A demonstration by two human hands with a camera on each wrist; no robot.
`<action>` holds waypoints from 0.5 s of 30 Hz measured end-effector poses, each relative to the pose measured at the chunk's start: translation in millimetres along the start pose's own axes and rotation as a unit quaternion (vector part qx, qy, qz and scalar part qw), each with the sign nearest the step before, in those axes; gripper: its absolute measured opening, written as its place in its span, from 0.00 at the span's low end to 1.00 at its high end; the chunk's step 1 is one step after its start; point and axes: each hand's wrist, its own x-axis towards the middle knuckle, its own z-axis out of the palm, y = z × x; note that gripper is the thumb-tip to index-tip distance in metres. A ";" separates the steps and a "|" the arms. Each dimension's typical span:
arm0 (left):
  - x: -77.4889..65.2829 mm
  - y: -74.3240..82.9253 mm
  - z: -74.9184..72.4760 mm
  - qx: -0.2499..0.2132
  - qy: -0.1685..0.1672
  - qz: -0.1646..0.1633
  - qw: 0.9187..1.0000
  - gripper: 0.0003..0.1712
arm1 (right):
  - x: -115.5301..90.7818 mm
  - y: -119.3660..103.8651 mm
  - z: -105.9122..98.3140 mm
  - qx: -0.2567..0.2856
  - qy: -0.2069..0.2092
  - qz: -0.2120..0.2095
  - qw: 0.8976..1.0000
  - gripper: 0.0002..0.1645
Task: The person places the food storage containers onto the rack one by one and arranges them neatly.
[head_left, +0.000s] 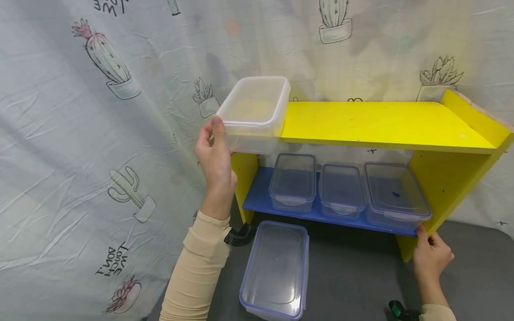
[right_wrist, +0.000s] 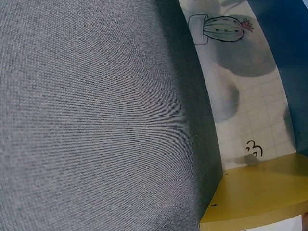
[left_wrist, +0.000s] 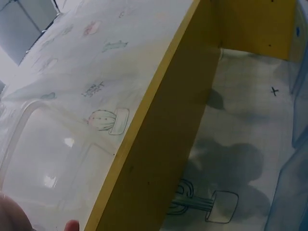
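Note:
My left hand (head_left: 217, 156) grips a clear plastic food container with a whitish lid (head_left: 254, 100) by its left side, thumb near the lid's edge. The container is up at the left end of the yellow top board (head_left: 361, 122); whether it touches the board I cannot tell. In the left wrist view the container (left_wrist: 48, 159) shows beside the yellow board, with only bits of fingers visible. My right hand (head_left: 433, 256) holds the shelf unit at its lower right corner, where the blue board (head_left: 257, 203) meets the yellow side panel (head_left: 445, 187). Its fingers are partly hidden there.
Three lidded clear containers, left (head_left: 293, 178), middle (head_left: 342, 187) and right (head_left: 395, 189), stand on the blue board. A larger blue-rimmed container (head_left: 277, 267) lies on the dark grey surface (head_left: 345, 276) in front. A cactus-print curtain (head_left: 72, 178) hangs behind and at left.

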 end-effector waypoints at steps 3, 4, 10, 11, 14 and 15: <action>1.6 -0.6 -1.4 0.008 -0.027 0.003 1.000 0.18 | 0.3 -1.0 0.0 0.003 0.001 0.005 1.000 0.15; 1.6 -1.0 -2.3 0.014 -0.036 0.002 0.999 0.18 | 0.1 -1.1 0.0 0.004 0.002 0.006 1.000 0.15; -4.4 -11.3 -11.5 0.139 -0.066 0.100 0.983 0.21 | -0.9 -0.7 0.2 0.005 0.003 0.000 1.000 0.19; -6.8 -14.1 -12.8 0.169 -0.062 0.142 0.973 0.22 | -1.0 -0.8 0.2 0.004 0.003 -0.001 1.000 0.20; -16.7 -20.5 -14.9 0.235 -0.039 0.286 0.928 0.24 | -0.5 -0.6 0.4 0.011 0.007 -0.004 1.000 0.20; -20.6 -21.3 -14.9 0.243 -0.034 0.330 0.912 0.24 | -0.3 -0.2 0.5 0.013 0.009 -0.005 1.000 0.20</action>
